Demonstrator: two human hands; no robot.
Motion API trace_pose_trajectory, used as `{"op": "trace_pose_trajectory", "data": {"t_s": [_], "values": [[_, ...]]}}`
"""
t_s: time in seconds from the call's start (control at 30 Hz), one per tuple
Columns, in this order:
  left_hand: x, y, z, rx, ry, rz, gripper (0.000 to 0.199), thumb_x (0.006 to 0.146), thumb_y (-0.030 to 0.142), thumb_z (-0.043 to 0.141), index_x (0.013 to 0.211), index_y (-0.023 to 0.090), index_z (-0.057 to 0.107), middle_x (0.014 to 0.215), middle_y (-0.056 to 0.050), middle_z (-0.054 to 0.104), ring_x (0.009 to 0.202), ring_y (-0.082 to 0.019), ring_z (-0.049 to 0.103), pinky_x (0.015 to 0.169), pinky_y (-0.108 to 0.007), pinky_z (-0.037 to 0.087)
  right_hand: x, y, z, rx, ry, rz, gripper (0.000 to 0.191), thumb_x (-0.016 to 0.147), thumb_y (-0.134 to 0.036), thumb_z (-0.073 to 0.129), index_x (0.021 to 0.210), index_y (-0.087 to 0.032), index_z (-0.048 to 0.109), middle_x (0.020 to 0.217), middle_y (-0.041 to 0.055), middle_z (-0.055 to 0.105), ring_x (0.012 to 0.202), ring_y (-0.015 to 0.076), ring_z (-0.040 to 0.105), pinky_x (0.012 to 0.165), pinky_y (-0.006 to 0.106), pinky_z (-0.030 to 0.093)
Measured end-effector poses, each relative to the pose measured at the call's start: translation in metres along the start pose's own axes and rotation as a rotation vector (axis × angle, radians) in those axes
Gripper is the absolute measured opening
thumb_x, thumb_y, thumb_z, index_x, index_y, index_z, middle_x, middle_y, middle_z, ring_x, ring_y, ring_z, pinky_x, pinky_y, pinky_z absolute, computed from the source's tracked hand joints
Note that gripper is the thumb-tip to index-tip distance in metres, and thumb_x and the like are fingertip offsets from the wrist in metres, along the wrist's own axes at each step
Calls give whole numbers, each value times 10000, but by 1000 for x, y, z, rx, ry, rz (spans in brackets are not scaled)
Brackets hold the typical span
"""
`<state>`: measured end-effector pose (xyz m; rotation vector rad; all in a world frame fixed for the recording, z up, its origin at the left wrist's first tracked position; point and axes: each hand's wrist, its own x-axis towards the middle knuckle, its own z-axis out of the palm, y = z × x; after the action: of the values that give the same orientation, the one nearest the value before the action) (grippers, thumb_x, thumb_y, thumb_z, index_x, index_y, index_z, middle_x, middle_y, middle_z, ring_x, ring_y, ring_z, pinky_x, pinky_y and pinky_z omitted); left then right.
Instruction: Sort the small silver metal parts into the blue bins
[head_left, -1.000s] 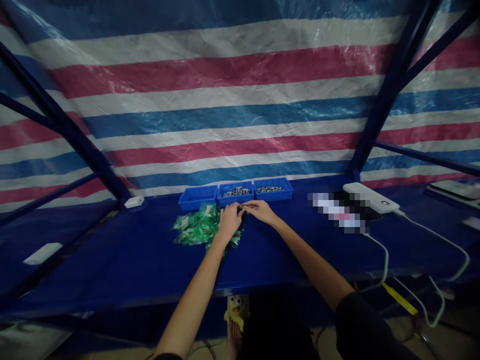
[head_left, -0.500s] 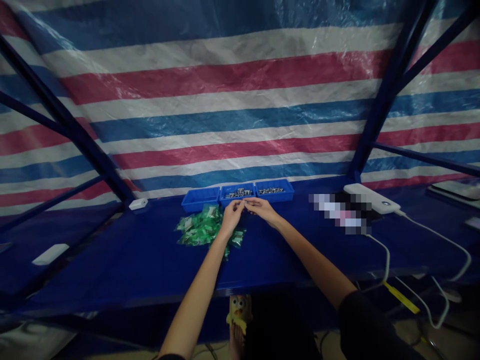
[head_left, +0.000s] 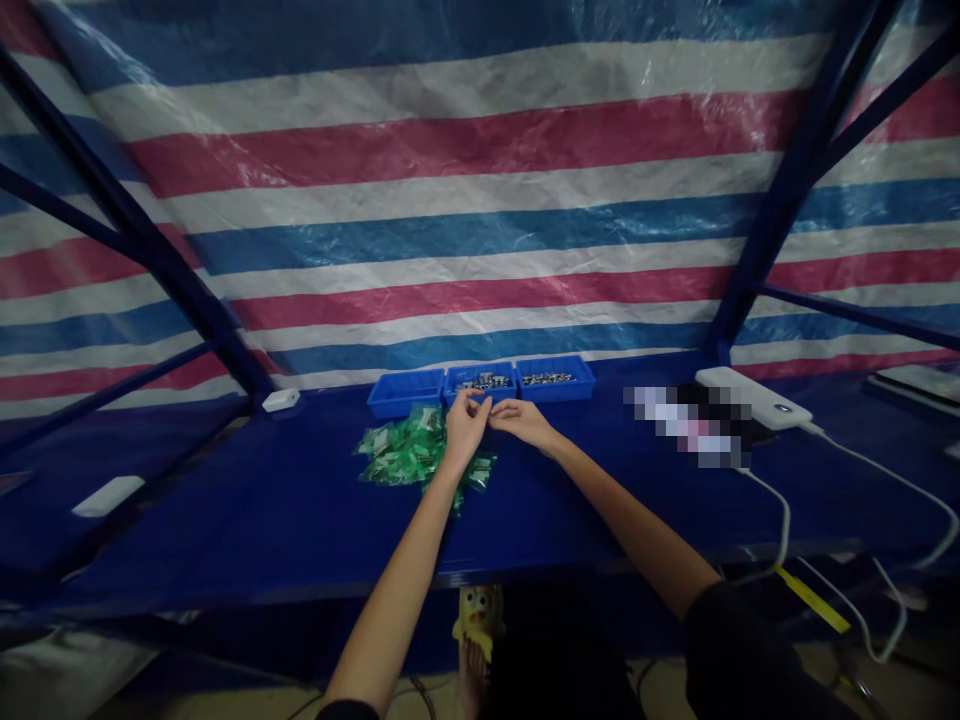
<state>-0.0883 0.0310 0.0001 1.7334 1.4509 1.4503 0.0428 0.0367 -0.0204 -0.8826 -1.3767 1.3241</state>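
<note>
My left hand (head_left: 466,425) and my right hand (head_left: 523,421) meet just in front of the blue bins, with thumbs and fingers pinched close together. Whatever lies between the fingertips is too small to make out. Small metal parts fill the bottom of the middle bin (head_left: 480,397), and more lie in the right bin (head_left: 555,392). The left bin (head_left: 405,404) shows only its blue walls and floor. A pile of small green plastic packets (head_left: 405,450) lies beside and partly behind my left hand and wrist.
A white power bank (head_left: 754,397) with a white cable (head_left: 784,515) lies on the right of the blue table (head_left: 285,530), beside a pixelated device (head_left: 690,425). White adapters (head_left: 281,400) sit at left. Blue posts (head_left: 772,220) and a striped sheet (head_left: 465,210) stand behind.
The fingertips have drawn slightly apart, and my left fingers have lifted a little. The whole view has shifted slightly; bins and packets keep their places on the table.
</note>
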Motion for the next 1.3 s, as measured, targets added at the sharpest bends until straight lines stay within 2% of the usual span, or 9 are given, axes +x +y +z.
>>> {"op": "trace_pose_trajectory", "data": {"t_s": [0.27, 0.37, 0.47, 0.57, 0.7, 1.0, 1.13, 1.2, 1.3], "values": [[-2, 7, -11, 258, -46, -5, 206, 770, 243, 498, 958, 179, 552, 609, 17, 536, 626, -152, 548, 663, -276, 421, 3, -3, -4, -70, 55, 3, 257, 652, -310, 653, 866, -168, 663, 645, 9, 643, 601, 123, 587, 622, 261, 469], [-4, 9, -25, 590, 119, 24, 251, 773, 291, 505, 992, 175, 548, 846, -92, 600, 897, -275, 548, 810, -414, 384, 4, -4, -9, -140, 105, 14, 233, 654, -286, 648, 843, -154, 679, 657, 33, 658, 591, 132, 586, 607, 268, 469], [-4, 5, -41, 803, 290, -90, 335, 756, 305, 529, 1043, 134, 519, 1063, -201, 542, 1074, -382, 448, 860, -507, 321, 7, -6, -12, -141, 153, 31, 240, 656, -279, 654, 854, -146, 676, 723, 61, 685, 647, 152, 615, 611, 266, 476], [-4, -2, -50, 888, 278, -226, 399, 725, 284, 568, 1066, 90, 493, 1082, -251, 523, 1083, -414, 435, 860, -524, 305, 9, -11, -13, 28, 142, -48, 399, 703, -336, 634, 1084, -220, 605, 1028, 68, 670, 864, 171, 635, 674, 255, 489], [-4, -4, -52, 939, 218, -216, 405, 705, 215, 582, 1085, 104, 494, 1058, -219, 554, 1062, -377, 467, 857, -479, 320, 8, -17, -11, 126, 101, -110, 505, 704, -358, 656, 1189, -292, 532, 1220, 50, 577, 1021, 187, 594, 748, 265, 490], [-1, 8, -56, 904, 119, -275, 342, 768, 268, 555, 1098, 181, 540, 1055, -135, 625, 1012, -290, 558, 841, -402, 381, 1, -14, -9, -3, 89, 30, 351, 725, -345, 623, 1051, -215, 633, 972, 61, 691, 854, 165, 643, 673, 247, 481], [2, 8, -57, 838, -41, -326, 249, 737, 354, 606, 955, 238, 641, 935, -73, 686, 940, -249, 609, 773, -318, 406, 0, -16, -8, -28, 124, 26, 306, 717, -301, 615, 1003, -201, 656, 877, 51, 705, 743, 148, 642, 629, 243, 474], [3, 7, -56, 806, -78, -281, 213, 724, 363, 621, 895, 242, 665, 880, -55, 701, 919, -238, 619, 770, -306, 401, 0, -18, -7, -43, 144, 14, 278, 713, -274, 606, 970, -187, 667, 843, 50, 706, 705, 141, 635, 614, 240, 471], [4, 5, -55, 721, -13, -153, 192, 752, 317, 594, 907, 228, 664, 808, -43, 707, 866, -224, 631, 766, -304, 404, -1, -21, -7, -67, 174, 9, 256, 708, -251, 595, 937, -166, 673, 810, 52, 704, 669, 132, 623, 606, 239, 471]]}}
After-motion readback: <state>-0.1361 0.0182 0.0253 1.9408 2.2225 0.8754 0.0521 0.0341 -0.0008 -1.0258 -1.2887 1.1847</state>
